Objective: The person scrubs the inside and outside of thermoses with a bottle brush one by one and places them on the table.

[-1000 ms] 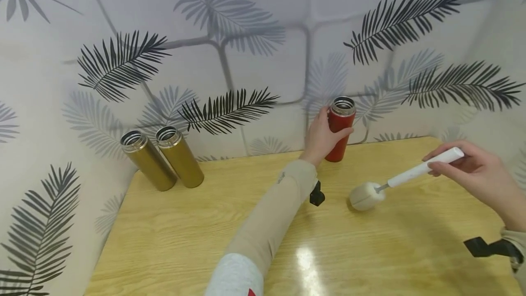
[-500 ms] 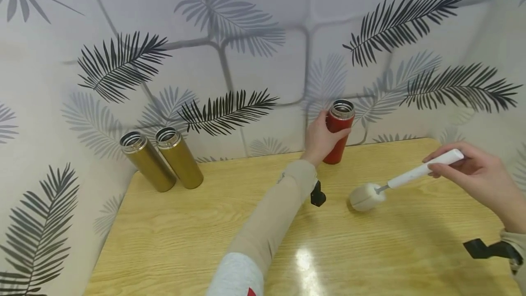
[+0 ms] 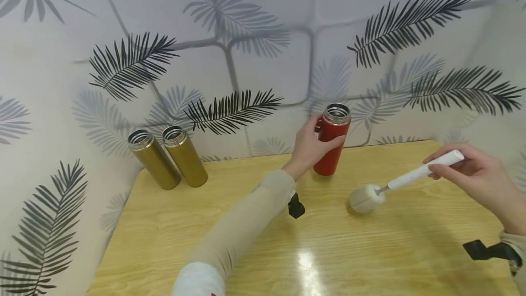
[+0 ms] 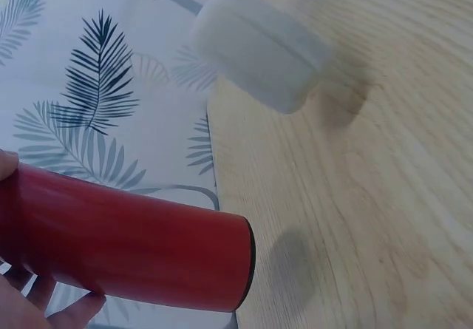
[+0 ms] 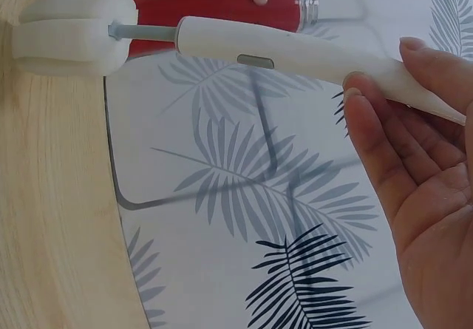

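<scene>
My left hand [image 3: 308, 149] grips an uncapped red thermos bottle [image 3: 328, 159] round its upper body, thumb across the near side. In the left wrist view the red bottle's base [image 4: 240, 262] stands off the wooden table, with a shadow beside it. To the right, my right hand [image 3: 485, 179] pinches the white handle [image 3: 419, 176] of a bottle brush between thumb and fingers. The brush's cream sponge head [image 3: 367, 198] points left and down, close over the table. Seen from the right wrist, the sponge head [image 5: 70, 33] overlaps the lower part of the red bottle [image 5: 222, 7].
Two gold thermos bottles [image 3: 158, 166], [image 3: 188, 163], both uncapped, stand side by side at the table's back left. Behind the wooden table [image 3: 246, 250] rises a wall covering [image 3: 263, 63] with a feather-leaf print, right along the back edge.
My left hand has brought the red bottle toward me and slightly left, away from the wall. The right hand and brush keep their place.
</scene>
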Demonstrator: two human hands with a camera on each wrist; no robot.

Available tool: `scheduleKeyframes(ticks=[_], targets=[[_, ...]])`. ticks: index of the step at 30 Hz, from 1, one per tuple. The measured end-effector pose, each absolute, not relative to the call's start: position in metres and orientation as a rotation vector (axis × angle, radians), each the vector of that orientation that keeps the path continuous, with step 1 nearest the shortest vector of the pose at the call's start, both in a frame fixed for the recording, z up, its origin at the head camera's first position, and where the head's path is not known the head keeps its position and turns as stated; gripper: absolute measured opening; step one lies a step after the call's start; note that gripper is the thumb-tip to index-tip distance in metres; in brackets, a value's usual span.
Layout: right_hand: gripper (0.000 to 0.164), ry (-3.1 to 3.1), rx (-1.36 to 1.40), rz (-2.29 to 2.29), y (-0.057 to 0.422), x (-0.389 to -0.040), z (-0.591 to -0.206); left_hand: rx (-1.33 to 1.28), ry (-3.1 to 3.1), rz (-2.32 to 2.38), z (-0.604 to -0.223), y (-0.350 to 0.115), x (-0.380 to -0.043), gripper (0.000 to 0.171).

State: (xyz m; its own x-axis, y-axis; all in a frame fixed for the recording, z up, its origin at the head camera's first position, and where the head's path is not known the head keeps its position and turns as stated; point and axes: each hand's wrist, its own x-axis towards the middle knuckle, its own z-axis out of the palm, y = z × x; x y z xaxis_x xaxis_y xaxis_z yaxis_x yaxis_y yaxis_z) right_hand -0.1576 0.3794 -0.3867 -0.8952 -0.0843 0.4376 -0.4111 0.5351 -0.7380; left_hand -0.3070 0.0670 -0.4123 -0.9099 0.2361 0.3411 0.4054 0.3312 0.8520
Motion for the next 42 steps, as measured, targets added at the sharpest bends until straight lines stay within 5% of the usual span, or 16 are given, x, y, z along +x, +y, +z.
scheduleKeyframes(ticks=[23,42], targets=[[0.024,-2.466,0.394,1.259,0.355,-0.165,-0.378,-0.565,-2.458,-1.867,-0.418,-0.046,-0.231,0.066],[0.023,-2.459,0.410,1.313,0.327,-0.175,-0.377,-0.586,-2.500,-1.913,-0.440,-0.070,-0.191,0.067]])
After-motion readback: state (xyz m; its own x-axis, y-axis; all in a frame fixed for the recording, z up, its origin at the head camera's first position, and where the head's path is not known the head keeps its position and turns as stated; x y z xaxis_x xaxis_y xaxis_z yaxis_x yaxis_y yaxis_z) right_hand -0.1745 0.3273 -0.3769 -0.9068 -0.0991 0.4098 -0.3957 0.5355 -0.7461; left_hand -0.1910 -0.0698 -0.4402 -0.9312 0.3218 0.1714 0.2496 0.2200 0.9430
